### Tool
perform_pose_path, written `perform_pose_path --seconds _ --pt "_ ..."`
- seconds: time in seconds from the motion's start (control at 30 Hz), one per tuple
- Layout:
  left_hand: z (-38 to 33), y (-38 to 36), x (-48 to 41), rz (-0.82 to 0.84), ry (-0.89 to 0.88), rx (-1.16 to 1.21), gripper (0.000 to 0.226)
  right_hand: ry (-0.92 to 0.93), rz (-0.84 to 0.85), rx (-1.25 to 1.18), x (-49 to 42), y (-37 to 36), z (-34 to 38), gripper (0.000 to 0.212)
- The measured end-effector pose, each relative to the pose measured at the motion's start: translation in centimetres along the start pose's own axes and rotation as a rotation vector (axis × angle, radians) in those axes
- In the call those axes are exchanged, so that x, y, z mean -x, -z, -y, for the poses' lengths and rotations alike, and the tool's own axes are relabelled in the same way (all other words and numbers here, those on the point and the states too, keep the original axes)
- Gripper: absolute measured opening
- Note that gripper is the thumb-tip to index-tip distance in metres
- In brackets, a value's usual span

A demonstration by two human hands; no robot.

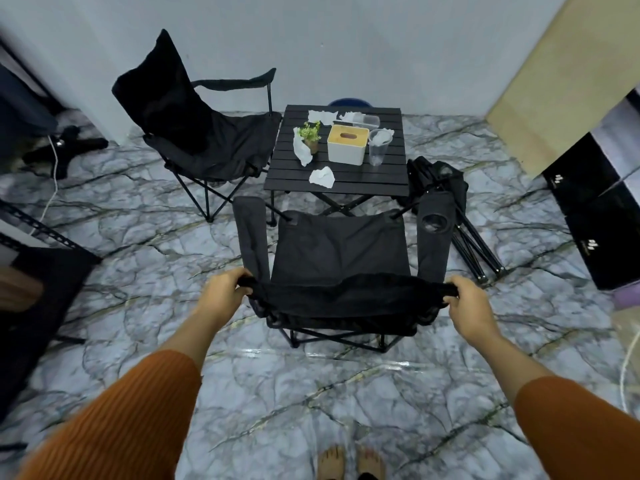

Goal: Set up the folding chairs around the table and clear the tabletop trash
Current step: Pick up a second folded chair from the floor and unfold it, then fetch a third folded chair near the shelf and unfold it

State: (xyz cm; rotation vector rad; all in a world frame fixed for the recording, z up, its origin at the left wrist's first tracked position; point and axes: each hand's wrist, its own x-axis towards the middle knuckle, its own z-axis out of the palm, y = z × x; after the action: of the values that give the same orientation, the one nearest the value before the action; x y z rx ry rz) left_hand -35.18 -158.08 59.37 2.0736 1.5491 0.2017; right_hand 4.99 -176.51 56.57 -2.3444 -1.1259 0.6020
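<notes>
My left hand [227, 289] and right hand [465, 295] are each clenched round a top corner of the open chair [341, 258], which stands at the table's [337, 183] six o'clock. If I shove too hard, its armrests could jolt the table and tip the plastic cup [378, 147] or scatter the crumpled tissues [322, 176]. The folded chair [446, 188] at three o'clock could snag a leg.
</notes>
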Motion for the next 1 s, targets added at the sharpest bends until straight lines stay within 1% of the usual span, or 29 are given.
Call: perform_pose_path --seconds 0.07,0.13,0.23,0.27,0.37,0.43,0.47,0.5,0.57,0.6,0.67,0.8,1.0 --pt "-0.2 -0.1 0.0 0.006 0.032 0.017 0.017 -0.017 -0.012 -0.024 0.5 -0.2 0.3 0.034" --pt "-0.3 0.2 -0.2 0.045 0.064 -0.007 0.024 -0.037 -0.008 -0.03 0.9 0.0 0.7 0.036" --pt "-0.9 1.2 -0.4 0.143 0.083 -0.044 0.052 -0.068 0.017 -0.05 1.2 0.8 1.6 0.05" --pt "-1.4 1.7 -0.5 0.165 0.081 -0.04 0.058 -0.065 0.022 -0.054 1.4 1.2 1.9 0.052" --pt "-3.8 2.8 -1.5 0.186 0.045 -0.116 0.057 -0.064 0.037 -0.059 1.8 2.8 2.6 0.05" --pt "-6.3 3.2 -2.4 0.164 0.008 -0.184 0.059 -0.073 0.031 -0.053 1.9 4.2 3.0 0.041" --pt "-7.9 3.2 -2.8 0.151 -0.018 -0.198 0.056 -0.068 0.015 -0.031 2.0 5.0 3.1 0.037" --pt "-9.6 3.0 -3.1 0.139 -0.054 -0.206 0.05 -0.063 -0.003 -0.006 2.0 5.9 3.2 0.037" --pt "-13.4 2.2 -3.6 0.126 -0.153 -0.223 0.04 -0.059 -0.022 0.031 2.3 7.8 3.1 0.042" --pt "-15.3 1.5 -3.7 0.128 -0.211 -0.24 0.039 -0.056 -0.023 0.059 2.7 8.7 3.0 0.045" --pt "-19.5 0.0 -3.5 0.154 -0.307 -0.281 0.043 -0.055 -0.038 0.136 3.6 10.2 2.4 0.047" --pt "-26.5 -3.7 -1.5 0.24 -0.443 -0.319 0.054 -0.085 -0.053 0.273 5.8 12.1 0.5 0.051" --pt "-33.2 -9.4 0.9 0.396 -0.565 -0.388 0.063 -0.157 -0.063 0.273 7.7 13.5 -2.4 0.063"
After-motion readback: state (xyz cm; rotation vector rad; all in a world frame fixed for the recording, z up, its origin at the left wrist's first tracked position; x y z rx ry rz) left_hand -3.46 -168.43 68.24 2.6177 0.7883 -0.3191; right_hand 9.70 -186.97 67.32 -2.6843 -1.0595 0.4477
